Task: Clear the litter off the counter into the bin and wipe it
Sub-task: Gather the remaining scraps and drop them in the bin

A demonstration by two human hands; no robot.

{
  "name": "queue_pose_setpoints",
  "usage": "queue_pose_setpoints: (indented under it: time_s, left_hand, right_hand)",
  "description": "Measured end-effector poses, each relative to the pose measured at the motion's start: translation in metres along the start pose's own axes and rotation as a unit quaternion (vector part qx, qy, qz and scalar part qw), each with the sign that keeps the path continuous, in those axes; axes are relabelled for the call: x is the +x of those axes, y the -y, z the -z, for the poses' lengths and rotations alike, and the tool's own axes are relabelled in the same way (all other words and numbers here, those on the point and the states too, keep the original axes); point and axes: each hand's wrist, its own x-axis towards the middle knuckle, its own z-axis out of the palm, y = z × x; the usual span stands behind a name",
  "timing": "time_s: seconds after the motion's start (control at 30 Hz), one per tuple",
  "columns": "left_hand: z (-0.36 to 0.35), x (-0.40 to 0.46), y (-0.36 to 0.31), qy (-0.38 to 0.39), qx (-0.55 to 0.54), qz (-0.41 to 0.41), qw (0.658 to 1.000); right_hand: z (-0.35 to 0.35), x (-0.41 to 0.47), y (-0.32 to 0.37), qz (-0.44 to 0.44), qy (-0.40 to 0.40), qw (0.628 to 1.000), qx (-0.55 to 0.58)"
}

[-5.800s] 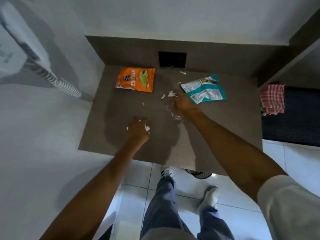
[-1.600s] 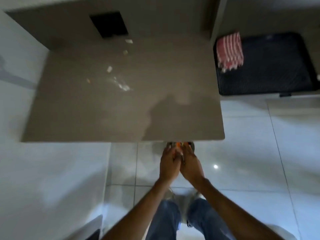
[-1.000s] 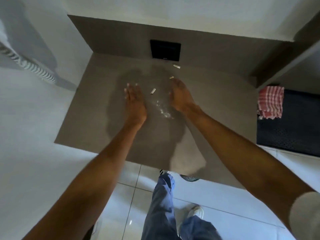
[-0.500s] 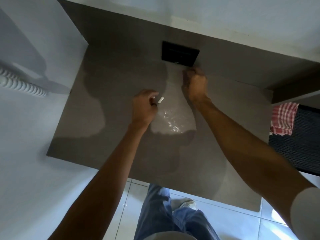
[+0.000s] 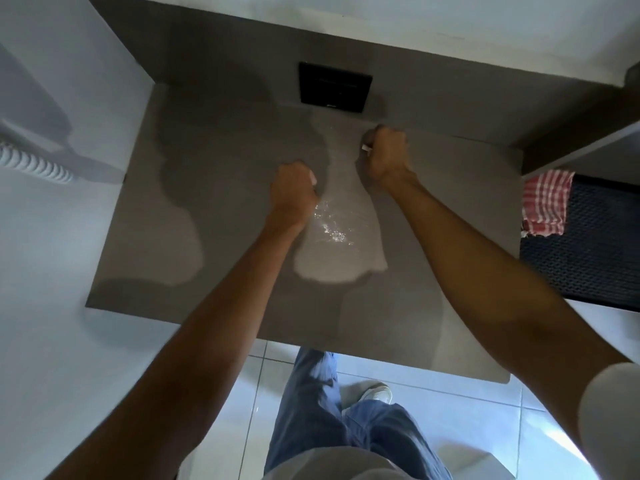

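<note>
**Both fists closed over the last scraps on the desk**

So both arms are stretched out over the grey-brown desk (image 5: 214,216), and both hands are curled up tight. The left hand (image 5: 292,194) sits about mid-desk with the fingers folded in, and a small pale scrap (image 5: 313,177) pokes out at the knuckle side, so it's pinching that bit of litter. The right hand (image 5: 386,154) is further back, close to the rear wall, also balled up, with a little white scrap (image 5: 365,148) showing at the thumb side of the fist. Can't tell what either bit is made of, too small.

Between the two hands and a little nearer the front edge there's a shiny patch of spilled crumbs or liquid (image 5: 330,228), sparkling in the light. Honestly can't say which it is.

On the back wall, just behind the right hand, sits a black rectangular plate (image 5: 335,88). Off to the right, lower than the desk, a red-and-white checked cloth (image 5: 545,202) hangs over the edge of a dark perforated mat (image 5: 588,258). Down below: blue trousers (image 5: 329,420), a pale shoe (image 5: 375,394) and white floor tiles (image 5: 467,410).
</note>
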Motion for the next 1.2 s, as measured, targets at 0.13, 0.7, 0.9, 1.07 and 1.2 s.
queue_pose_setpoints:
  time_s: [0.13, 0.7, 0.9, 1.07, 1.2]
  left_hand:
    - [0.009, -0.014, -0.005, -0.004, -0.036, 0.002, 0.999]
    - [-0.266, -0.366, 0.025, 0.088, -0.484, 0.439, 0.752]
    - [-0.439, -0.252, 0.074, 0.124, -0.456, 0.465, 0.749]
    - [-0.493, -0.225, 0.086, 0.208, -0.443, 0.395, 0.778]
    - [-0.448, -0.259, 0.079, 0.176, -0.36, 0.342, 0.85]
  right_hand:
    - [0.006, -0.046, -0.019, -0.09, -0.035, 0.975, 0.198]
    - [-0.18, -0.428, -0.223, -0.368, 0.127, 0.816, 0.427]
    - [-0.355, -0.323, -0.281, -0.506, 0.041, 0.754, 0.416]
    - [-0.412, -0.285, -0.313, -0.498, 0.035, 0.772, 0.393]
    - [-0.357, -0.327, -0.302, -0.441, 0.061, 0.837, 0.318]
